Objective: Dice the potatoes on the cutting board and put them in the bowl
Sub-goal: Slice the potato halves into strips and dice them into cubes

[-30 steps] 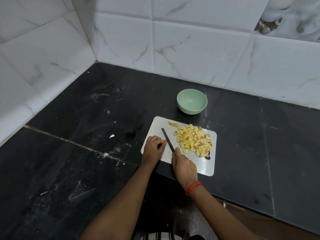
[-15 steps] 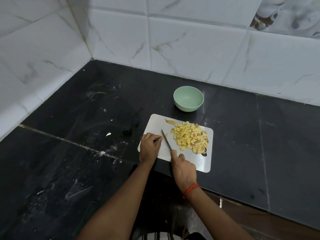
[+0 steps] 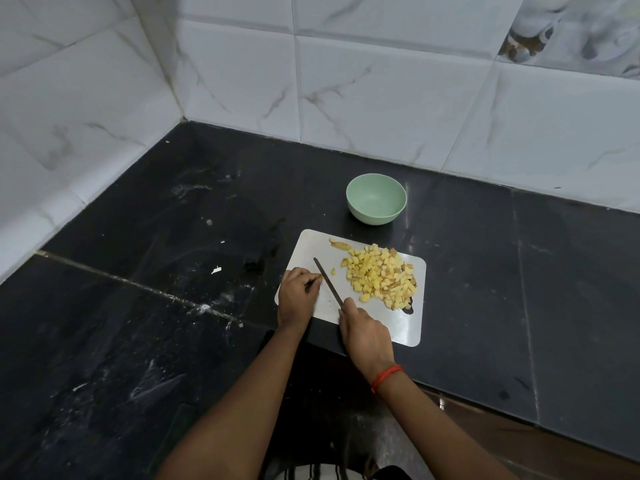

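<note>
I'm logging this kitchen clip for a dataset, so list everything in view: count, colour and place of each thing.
bowl: one, pale green, empty, beyond the cutting board.
cutting board: one, white, counter's front edge.
diced potato: one heap, yellow, board's right half.
potato strip: one, yellow-brown, board's far edge.
knife: one, dark blade, left of the heap.
counter: one, black, stained.
wall tiles: several, white marbled, behind.
wrist thread: one, red, right wrist.
left hand: one, fingers curled, beside the blade.
right hand: one, grips the knife.

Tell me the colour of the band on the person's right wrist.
The thin thread band on the right wrist is orange-red; head view shows it.
</note>
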`<state>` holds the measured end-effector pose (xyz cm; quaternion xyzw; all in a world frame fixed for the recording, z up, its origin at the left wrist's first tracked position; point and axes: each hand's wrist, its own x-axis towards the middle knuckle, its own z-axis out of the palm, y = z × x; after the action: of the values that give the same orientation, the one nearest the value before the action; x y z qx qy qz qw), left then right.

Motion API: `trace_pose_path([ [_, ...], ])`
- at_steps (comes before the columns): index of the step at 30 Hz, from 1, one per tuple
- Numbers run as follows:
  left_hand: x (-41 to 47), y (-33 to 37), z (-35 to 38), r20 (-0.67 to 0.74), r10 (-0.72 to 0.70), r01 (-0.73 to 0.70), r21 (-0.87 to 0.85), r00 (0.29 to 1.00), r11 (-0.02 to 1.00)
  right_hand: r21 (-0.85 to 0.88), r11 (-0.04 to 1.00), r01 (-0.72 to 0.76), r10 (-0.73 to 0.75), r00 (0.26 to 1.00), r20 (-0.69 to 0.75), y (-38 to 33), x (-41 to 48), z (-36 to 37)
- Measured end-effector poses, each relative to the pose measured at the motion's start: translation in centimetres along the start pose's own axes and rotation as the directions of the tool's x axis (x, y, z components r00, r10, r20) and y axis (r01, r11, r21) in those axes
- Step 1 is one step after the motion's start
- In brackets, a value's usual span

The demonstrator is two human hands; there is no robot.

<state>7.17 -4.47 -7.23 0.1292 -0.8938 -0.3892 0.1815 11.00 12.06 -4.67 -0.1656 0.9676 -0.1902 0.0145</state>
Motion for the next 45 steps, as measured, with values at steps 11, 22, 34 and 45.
trace_pose_path([
  [11,0.3,-0.1,-0.1,0.02,-0.001,0.001,0.001,1.0,1.0,-0.169,0.986,0.011,0.01,0.993,0.119,-0.3,0.9,-0.1],
  [22,0.3,0.2,0.3,0.058,-0.008,0.003,0.085,0.998,0.996,-0.03,0.999,0.015,-0.023,0.96,-0.279,4.2,-2.2,-2.1],
  [34,2.4,3.5,1.8,0.252,0.037,-0.012,-0.103,0.967,0.995,0.254,0.958,-0.13,0.223,0.898,-0.38,7.1,-0.2,-2.4],
  [45,9.7,5.1,2.2,0.35,0.219,-0.337,0.323,0.911,0.885,0.221,0.97,-0.104,0.185,0.905,-0.383,7.3,-0.2,-2.4],
])
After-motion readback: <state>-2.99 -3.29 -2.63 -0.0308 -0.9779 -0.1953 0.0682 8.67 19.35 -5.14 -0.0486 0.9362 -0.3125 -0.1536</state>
